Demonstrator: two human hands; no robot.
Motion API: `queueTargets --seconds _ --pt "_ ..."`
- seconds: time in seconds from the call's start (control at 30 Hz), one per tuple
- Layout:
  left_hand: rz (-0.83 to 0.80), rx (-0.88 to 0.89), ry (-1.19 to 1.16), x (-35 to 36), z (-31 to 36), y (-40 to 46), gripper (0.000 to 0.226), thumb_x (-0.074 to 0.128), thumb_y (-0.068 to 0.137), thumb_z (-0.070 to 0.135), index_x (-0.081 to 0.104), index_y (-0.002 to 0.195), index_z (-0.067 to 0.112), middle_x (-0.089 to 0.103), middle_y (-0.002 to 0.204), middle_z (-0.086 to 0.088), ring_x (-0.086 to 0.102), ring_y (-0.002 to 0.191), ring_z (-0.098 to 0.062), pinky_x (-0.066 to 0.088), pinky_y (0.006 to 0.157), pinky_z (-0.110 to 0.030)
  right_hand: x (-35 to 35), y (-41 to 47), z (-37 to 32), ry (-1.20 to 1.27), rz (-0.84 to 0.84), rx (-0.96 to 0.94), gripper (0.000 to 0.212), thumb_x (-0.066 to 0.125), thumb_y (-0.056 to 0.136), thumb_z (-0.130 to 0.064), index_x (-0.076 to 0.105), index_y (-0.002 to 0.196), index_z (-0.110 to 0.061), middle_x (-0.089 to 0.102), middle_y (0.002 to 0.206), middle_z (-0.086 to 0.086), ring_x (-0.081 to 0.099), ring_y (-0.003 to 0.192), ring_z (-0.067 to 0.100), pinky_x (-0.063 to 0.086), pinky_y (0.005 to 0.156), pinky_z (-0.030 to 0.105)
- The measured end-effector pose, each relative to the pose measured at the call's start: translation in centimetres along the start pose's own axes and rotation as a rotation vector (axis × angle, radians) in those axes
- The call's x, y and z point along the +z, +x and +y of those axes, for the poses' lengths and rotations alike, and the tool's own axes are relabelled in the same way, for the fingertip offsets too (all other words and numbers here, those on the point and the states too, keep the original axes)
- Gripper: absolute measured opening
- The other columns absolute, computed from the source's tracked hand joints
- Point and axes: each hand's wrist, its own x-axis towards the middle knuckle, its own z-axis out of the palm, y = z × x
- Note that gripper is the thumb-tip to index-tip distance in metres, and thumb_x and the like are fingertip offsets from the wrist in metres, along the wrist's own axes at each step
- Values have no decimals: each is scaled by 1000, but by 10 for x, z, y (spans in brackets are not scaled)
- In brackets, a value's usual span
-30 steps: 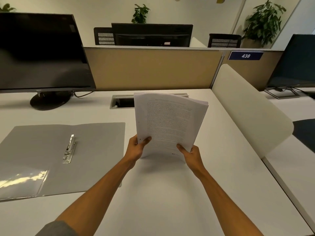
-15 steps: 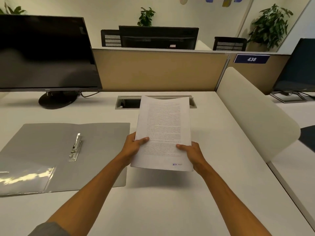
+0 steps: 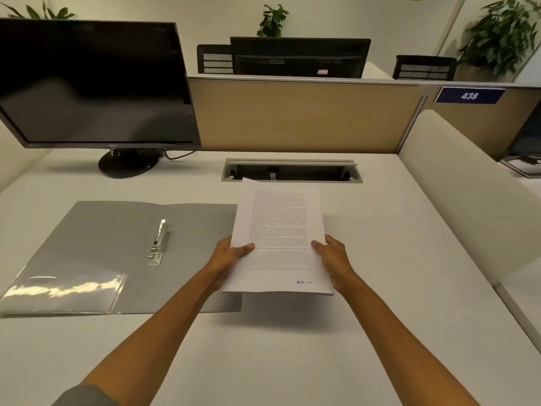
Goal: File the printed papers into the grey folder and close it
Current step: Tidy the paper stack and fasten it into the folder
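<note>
Both my hands grip printed papers (image 3: 278,238): left hand (image 3: 231,256) on left edge, right hand (image 3: 333,259) on right edge, stack above counter (image 3: 380,259). Grey folder (image 3: 117,244) open, left of left hand. Step: carrying stack over. Next, I judge: align with metal clip (image 3: 159,243).

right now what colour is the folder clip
Silver metal clip, on the open grey folder; head view.

Two bare forearms enter from the lower edge of the frame. The left hand (image 3: 227,259) and right hand (image 3: 333,260) carry no gloves, rings or watch. A grey sleeve (image 3: 83,395) cuff shows on the left arm at the lower left corner; the right arm shows no sleeve.
</note>
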Motion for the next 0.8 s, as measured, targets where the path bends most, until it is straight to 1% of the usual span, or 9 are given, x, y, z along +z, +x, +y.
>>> queueTargets --seconds 0.1,0.17,0.23,0.37,0.43,0.53,0.6,0.7,0.8 --pt "46 -31 -2 -18 -4 -2 35 63 89 19 57 123 15 70 113 -5 70 93 -25 59 71 -34 22 -3 4 1 0 -22 21 48 97 -18 57 116 -18 67 111 0 68 90 19 57 70 32" --pt "70 -41 -2 -33 -7 -2 37 65 88 18 57 124 14 69 116 -7 70 95 -26 58 75 -36 38 -6 6 7 -10 -33 19 47 98 -17 56 114 -21 66 107 -2 67 87 14 53 61 24" --pt "109 -46 -5 -49 -9 -3 39 67 86 18 56 123 12 68 117 -9 69 95 -27 58 75 -36 53 -8 7 13 -17 -31 18 47 98 -16 55 113 -22 65 104 -4 66 86 12 51 60 21" --pt "251 -40 64 -77 -13 -5 46 65 87 33 50 126 15 62 117 -4 66 91 -22 53 69 -29 82 -7 13 7 -37 -23 18 48 98 -18 54 114 -24 65 106 -5 67 88 13 52 62 23" --pt "363 20 177 -90 -18 -6 39 59 90 37 51 122 15 60 114 -2 62 87 -17 49 67 -25 95 -7 14 -1 -45 -16 17 48 98 -19 52 113 -26 65 106 -6 66 88 13 52 62 24" --pt "523 125 347 -119 -29 -6 29 57 91 37 58 108 14 64 107 -6 63 87 -22 55 79 -38 112 -6 18 -16 -52 -1 18 48 97 -19 53 115 -23 65 110 -3 66 90 15 53 65 25" --pt "598 146 461 -138 -34 -6 24 57 91 37 60 102 15 67 102 -7 65 83 -24 57 80 -43 123 -6 20 -35 -61 6 23 49 97 -21 53 120 -21 65 116 0 66 93 17 53 65 25" --pt "688 166 584 -161 -36 -8 21 57 92 32 62 100 14 68 98 -7 62 78 -21 55 75 -36 138 -5 21 -48 -71 25 26 49 97 -23 49 124 -24 63 116 -3 65 93 16 53 65 24" --pt "728 188 644 -180 -36 -7 20 57 92 28 64 98 11 69 95 -9 61 79 -21 52 74 -35 153 -3 22 -70 -80 41 37 50 97 -26 45 133 -22 60 124 0 64 100 22 54 76 32"
